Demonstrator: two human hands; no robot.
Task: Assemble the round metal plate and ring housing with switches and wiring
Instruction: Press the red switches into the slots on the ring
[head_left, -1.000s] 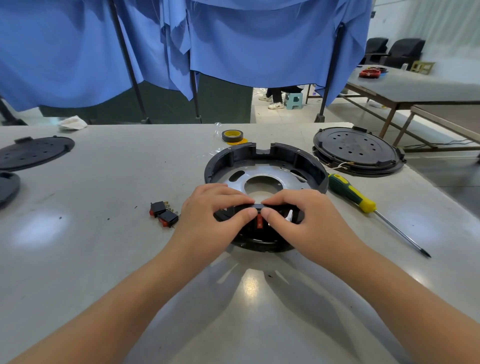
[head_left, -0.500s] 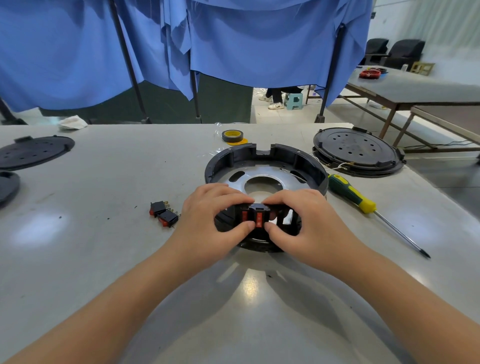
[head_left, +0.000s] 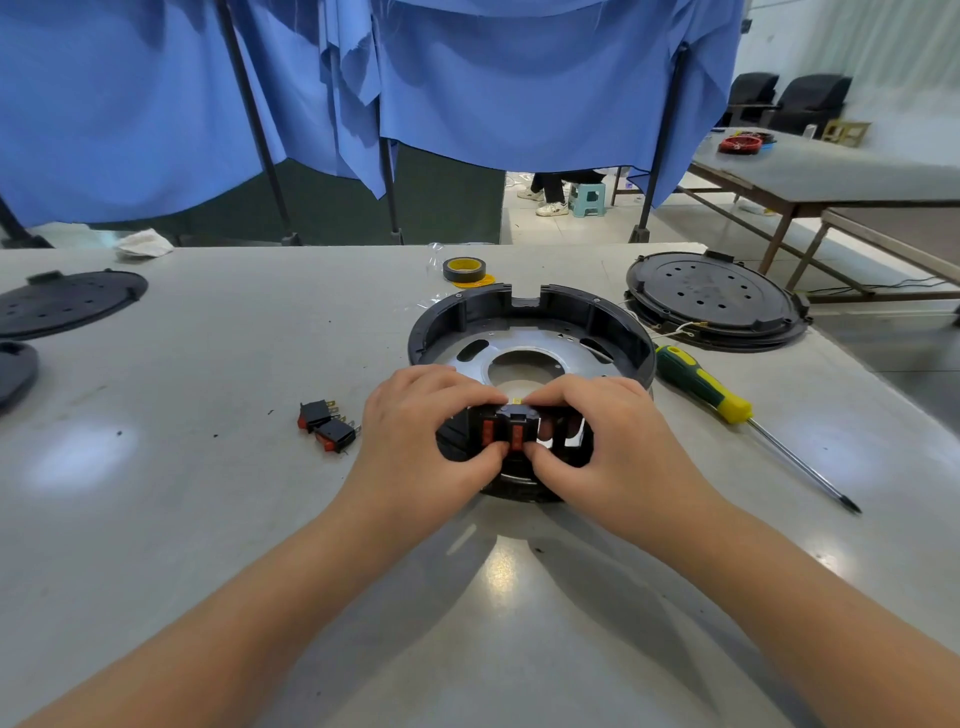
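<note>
Since one second earlier, the near wall of the ring housing (head_left: 530, 332) has tipped up toward the camera, so that two red rocker switches (head_left: 503, 434) seated in its front panel, formerly mostly covered by the thumbs, now face the viewer side by side.

Head view: the left hand (head_left: 423, 441) and right hand (head_left: 605, 441) both grasp the near wall of the black housing, fingers curled over its top edge and thumbs pressed against its lower edge just below the switches; the thumb tips nearly meet. An open slot in the panel shows just right of the switches. The housing rests on the grey counter (head_left: 182, 519) at centre, with the round metal plate (head_left: 524, 348) lying inside it, its central hole and oval slots visible beyond the hands. A thin white wire (head_left: 597, 353) lies on the plate at the right. Two loose switches (head_left: 327, 425), black with red faces and metal terminals, lie touching each other on the counter left of the left hand. A green-and-yellow screwdriver (head_left: 701, 387) lies to the right of the housing, tip pointing near-right. A tape roll (head_left: 464, 270) sits beyond the housing; a black perforated disc (head_left: 714, 301) lies far right, another disc (head_left: 67, 301) far left. Blue curtains (head_left: 467, 78) hang behind the counter.
</note>
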